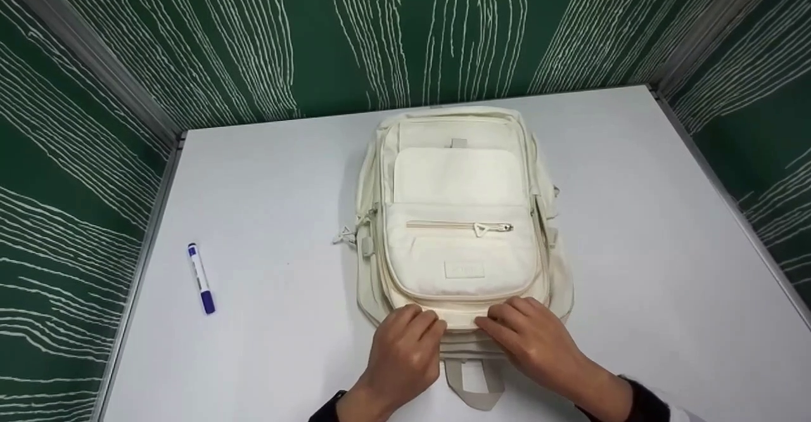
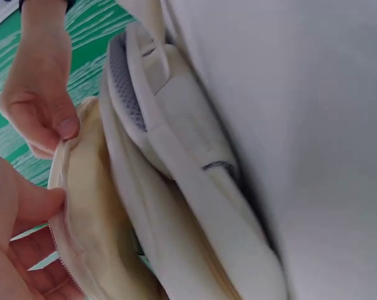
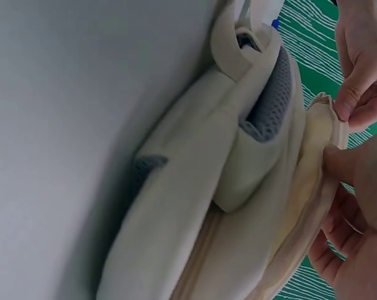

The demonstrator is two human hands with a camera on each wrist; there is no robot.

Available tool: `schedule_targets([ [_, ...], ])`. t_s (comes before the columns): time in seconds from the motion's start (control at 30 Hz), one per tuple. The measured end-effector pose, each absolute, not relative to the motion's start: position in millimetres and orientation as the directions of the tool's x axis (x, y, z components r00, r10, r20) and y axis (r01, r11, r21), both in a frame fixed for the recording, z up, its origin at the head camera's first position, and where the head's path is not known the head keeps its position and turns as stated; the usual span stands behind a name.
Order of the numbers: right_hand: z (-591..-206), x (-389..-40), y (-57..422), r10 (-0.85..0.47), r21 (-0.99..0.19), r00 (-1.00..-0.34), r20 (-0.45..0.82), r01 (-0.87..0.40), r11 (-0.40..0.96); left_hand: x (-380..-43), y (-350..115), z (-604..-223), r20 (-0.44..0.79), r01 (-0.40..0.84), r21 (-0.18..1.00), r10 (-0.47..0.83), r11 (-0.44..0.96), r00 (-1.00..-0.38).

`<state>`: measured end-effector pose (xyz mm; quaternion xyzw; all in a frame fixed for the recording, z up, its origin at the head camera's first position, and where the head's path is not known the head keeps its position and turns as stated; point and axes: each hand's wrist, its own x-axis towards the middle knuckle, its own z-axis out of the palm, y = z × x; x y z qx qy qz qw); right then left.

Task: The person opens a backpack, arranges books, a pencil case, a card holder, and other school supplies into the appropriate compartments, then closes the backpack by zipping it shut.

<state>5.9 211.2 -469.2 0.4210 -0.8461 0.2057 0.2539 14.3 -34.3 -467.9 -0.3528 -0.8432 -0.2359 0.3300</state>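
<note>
A cream backpack (image 1: pixel 459 178) lies front side up on the white table, its handle loop (image 1: pixel 474 399) toward the person. My left hand (image 1: pixel 405 353) pinches the zippered edge of a front compartment (image 2: pixel 82 250), thumb on the inner side and fingers outside. Close beside it, my right hand (image 1: pixel 537 345) pinches the same edge. Between the two hands the edge is lifted, and the wrist views show the compartment gaping with a pale yellow lining (image 3: pixel 307 156). Grey mesh padding (image 3: pixel 268 106) shows on the back side. How deep the compartment goes is hidden.
A white marker with blue ends (image 1: pixel 201 277) lies on the table (image 1: pixel 279 320) left of the backpack. A zipper pull (image 1: pixel 344 237) sticks out at the bag's left side. Green panels with white wavy lines (image 1: pixel 412 35) border the table at the back and sides.
</note>
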Motion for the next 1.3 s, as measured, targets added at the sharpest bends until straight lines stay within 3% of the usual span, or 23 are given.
schedule_targets([
  [0.23,-472.2,12.3,209.3,-0.645,-0.164,-0.565,0.515,-0.803,0.573,7.8,-45.6,-460.7,0.718,0.767,0.261,0.413,0.586,-0.56],
  [0.43,-473.0,13.9,209.5,-0.632,-0.159,-0.549,0.546,-0.809,0.565,-32.0,-74.6,-440.2,0.733,0.692,0.34,0.281,0.637,-0.619],
  [0.53,-471.7,13.7,210.3,-0.628,-0.171,-0.54,0.561,-0.818,0.55,-58.6,-89.9,-437.4,0.65,0.57,0.43,0.198,0.7,-0.733],
  [0.63,-470.6,12.9,210.2,-0.623,-0.144,-0.51,0.594,-0.829,0.541,-81.6,-102.3,-440.6,0.471,0.409,0.528,0.144,0.744,-0.87],
  [0.73,-470.2,12.7,209.1,-0.613,-0.103,-0.474,0.632,-0.836,0.54,-98.3,-110.0,-446.3,0.307,0.295,0.576,0.133,0.762,-0.942],
  [0.93,-469.4,15.0,208.9,-0.604,-0.095,-0.47,0.644,-0.833,0.546,-116.3,-112.4,-454.8,0.221,0.256,0.558,0.155,0.79,-0.963],
  [1.3,-468.4,15.8,209.9,-0.599,-0.093,-0.48,0.641,-0.823,0.56,-132.4,-107.1,-458.6,0.268,0.291,0.503,0.174,0.814,-0.948],
])
